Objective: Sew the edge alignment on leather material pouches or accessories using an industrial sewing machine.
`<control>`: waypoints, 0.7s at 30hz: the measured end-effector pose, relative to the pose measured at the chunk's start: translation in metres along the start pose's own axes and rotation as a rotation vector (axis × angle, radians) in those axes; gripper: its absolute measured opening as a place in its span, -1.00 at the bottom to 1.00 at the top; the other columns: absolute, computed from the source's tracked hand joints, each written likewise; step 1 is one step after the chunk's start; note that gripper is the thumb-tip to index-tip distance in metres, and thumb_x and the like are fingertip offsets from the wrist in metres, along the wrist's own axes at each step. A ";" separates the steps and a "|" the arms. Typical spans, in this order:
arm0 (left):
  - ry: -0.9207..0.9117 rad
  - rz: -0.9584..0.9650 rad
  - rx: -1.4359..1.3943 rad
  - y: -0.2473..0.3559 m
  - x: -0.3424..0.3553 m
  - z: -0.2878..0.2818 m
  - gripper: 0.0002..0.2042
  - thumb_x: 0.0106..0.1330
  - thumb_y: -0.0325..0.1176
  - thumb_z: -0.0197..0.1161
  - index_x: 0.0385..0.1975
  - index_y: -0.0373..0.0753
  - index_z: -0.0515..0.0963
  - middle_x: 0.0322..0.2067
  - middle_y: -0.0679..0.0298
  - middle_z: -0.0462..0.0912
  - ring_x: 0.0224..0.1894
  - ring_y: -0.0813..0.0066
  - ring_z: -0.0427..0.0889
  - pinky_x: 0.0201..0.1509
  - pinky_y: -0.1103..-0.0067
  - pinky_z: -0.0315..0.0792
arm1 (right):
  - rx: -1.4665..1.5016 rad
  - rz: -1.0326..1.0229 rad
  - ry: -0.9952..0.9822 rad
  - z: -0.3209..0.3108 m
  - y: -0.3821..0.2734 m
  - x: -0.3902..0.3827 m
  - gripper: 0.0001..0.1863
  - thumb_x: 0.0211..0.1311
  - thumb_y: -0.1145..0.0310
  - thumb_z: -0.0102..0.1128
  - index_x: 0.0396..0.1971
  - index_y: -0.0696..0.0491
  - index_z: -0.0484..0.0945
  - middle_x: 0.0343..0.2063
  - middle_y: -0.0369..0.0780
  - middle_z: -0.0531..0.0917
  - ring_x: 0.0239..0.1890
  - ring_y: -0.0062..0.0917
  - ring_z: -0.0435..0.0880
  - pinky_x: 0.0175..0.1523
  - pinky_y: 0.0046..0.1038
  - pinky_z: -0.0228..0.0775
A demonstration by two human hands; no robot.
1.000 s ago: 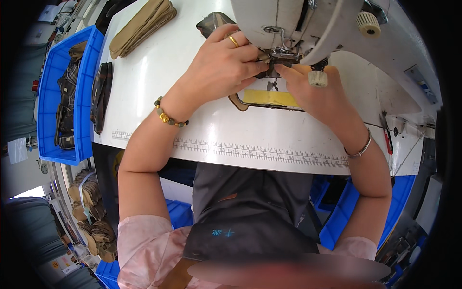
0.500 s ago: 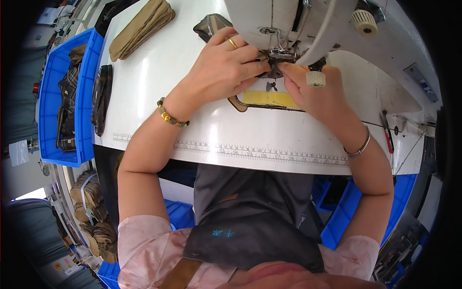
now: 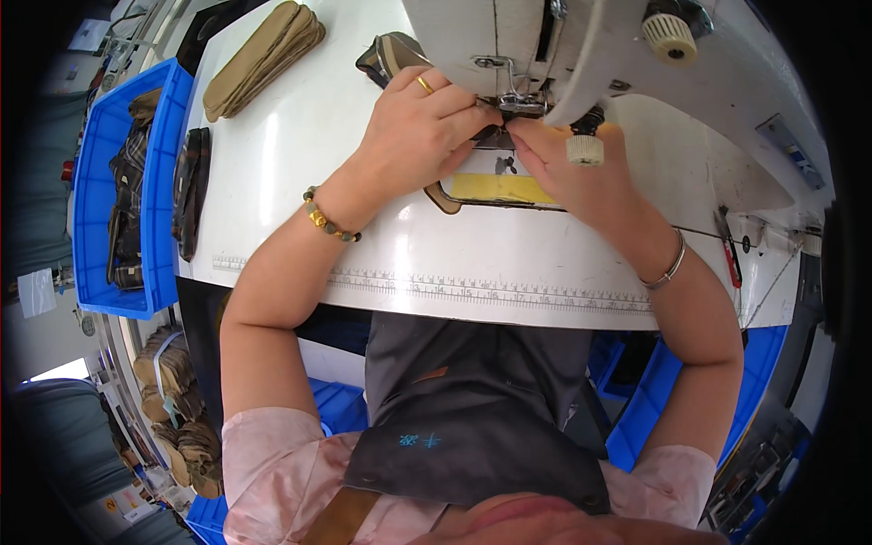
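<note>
At the presser foot of the white sewing machine (image 3: 509,45), my left hand (image 3: 422,132) and my right hand (image 3: 577,168) meet with fingertips almost touching. Both pinch the edge of a shoe upper (image 3: 371,65), dark plaid fabric with a tan sole piece, which lies partly under my left hand. Its edge near the needle is mostly covered by my fingers. A tan rounded sole end (image 3: 443,202) pokes out below my left hand, beside a yellow strip (image 3: 501,188) on the machine bed.
A stack of tan insoles (image 3: 263,62) lies at the far left of the white table (image 3: 272,182). Dark shoe pieces (image 3: 191,195) rest by the left edge, next to a blue bin (image 3: 86,195) of plaid uppers. Red-handled snippers (image 3: 731,259) lie at right.
Both hands have shifted slightly left and nearer each other at the presser foot, the shoe upper moving with them. The whole view has also shifted a little.
</note>
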State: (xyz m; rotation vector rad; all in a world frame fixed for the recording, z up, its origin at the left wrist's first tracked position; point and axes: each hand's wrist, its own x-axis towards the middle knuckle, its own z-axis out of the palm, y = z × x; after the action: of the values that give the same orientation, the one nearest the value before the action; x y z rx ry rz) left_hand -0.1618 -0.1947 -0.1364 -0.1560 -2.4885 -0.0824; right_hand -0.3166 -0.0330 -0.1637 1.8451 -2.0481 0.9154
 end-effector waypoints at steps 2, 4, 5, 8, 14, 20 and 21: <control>-0.017 0.020 -0.001 -0.001 0.000 -0.002 -0.65 -0.14 -0.47 0.40 -0.25 -0.06 0.70 -0.35 0.50 0.54 -0.16 0.47 0.54 0.10 0.44 0.42 | -0.009 0.055 -0.007 0.002 0.001 0.000 -0.83 0.13 0.24 0.38 -0.55 -0.01 0.69 -0.75 -0.15 0.56 -0.70 -0.25 0.59 -0.59 -0.36 0.39; -0.034 0.038 0.000 -0.002 0.001 -0.004 -0.64 -0.16 -0.47 0.40 -0.25 -0.06 0.70 -0.36 0.50 0.54 -0.16 0.47 0.54 0.10 0.44 0.42 | -0.041 -0.056 0.029 0.001 0.001 0.002 -0.91 0.14 0.25 0.36 -0.49 -0.10 0.71 -0.74 -0.18 0.56 -0.68 -0.31 0.59 -0.59 -0.38 0.38; -0.035 0.038 -0.006 -0.001 0.001 -0.004 -0.63 -0.17 -0.47 0.41 -0.25 -0.06 0.69 -0.36 0.50 0.54 -0.16 0.47 0.54 0.10 0.44 0.42 | -0.042 -0.057 0.028 0.001 0.000 0.003 -0.91 0.14 0.25 0.36 -0.49 -0.10 0.71 -0.74 -0.18 0.56 -0.68 -0.31 0.59 -0.59 -0.38 0.38; -0.032 0.042 -0.017 0.000 0.002 -0.006 -0.63 -0.18 -0.46 0.43 -0.25 -0.06 0.68 -0.36 0.50 0.53 -0.17 0.47 0.53 0.10 0.43 0.43 | -0.032 -0.089 0.019 0.000 -0.001 0.007 -0.93 0.13 0.27 0.36 -0.48 -0.10 0.70 -0.74 -0.20 0.55 -0.67 -0.32 0.59 -0.58 -0.37 0.38; -0.045 0.062 -0.005 0.001 0.005 -0.011 -0.65 -0.15 -0.45 0.44 -0.27 -0.03 0.68 -0.37 0.49 0.51 -0.20 0.47 0.53 0.08 0.44 0.44 | 0.044 -0.096 -0.005 0.003 0.009 0.005 -0.92 0.11 0.33 0.32 -0.36 -0.11 0.67 -0.70 -0.21 0.56 -0.64 -0.34 0.61 -0.54 -0.35 0.41; -0.125 0.097 0.014 0.004 0.005 -0.016 -0.71 -0.07 -0.41 0.42 -0.28 0.00 0.72 -0.40 0.48 0.49 -0.23 0.47 0.53 0.03 0.47 0.44 | -0.097 -0.296 -0.057 -0.016 -0.002 0.006 -0.91 0.05 0.40 0.29 -0.39 -0.01 0.68 -0.64 -0.21 0.61 -0.60 -0.37 0.64 -0.51 -0.36 0.46; -0.127 0.091 -0.009 0.005 0.005 -0.016 -0.73 -0.05 -0.39 0.41 -0.28 0.01 0.73 -0.40 0.48 0.49 -0.23 0.48 0.53 0.02 0.47 0.44 | -0.123 -0.285 -0.106 -0.022 -0.005 0.007 -0.91 0.04 0.41 0.29 -0.41 0.02 0.68 -0.64 -0.21 0.61 -0.60 -0.38 0.65 -0.51 -0.37 0.47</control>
State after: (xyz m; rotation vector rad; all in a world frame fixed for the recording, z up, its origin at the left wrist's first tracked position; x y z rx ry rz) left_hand -0.1557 -0.1906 -0.1200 -0.2860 -2.6037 -0.0464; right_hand -0.3181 -0.0257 -0.1418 2.0851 -1.7877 0.6153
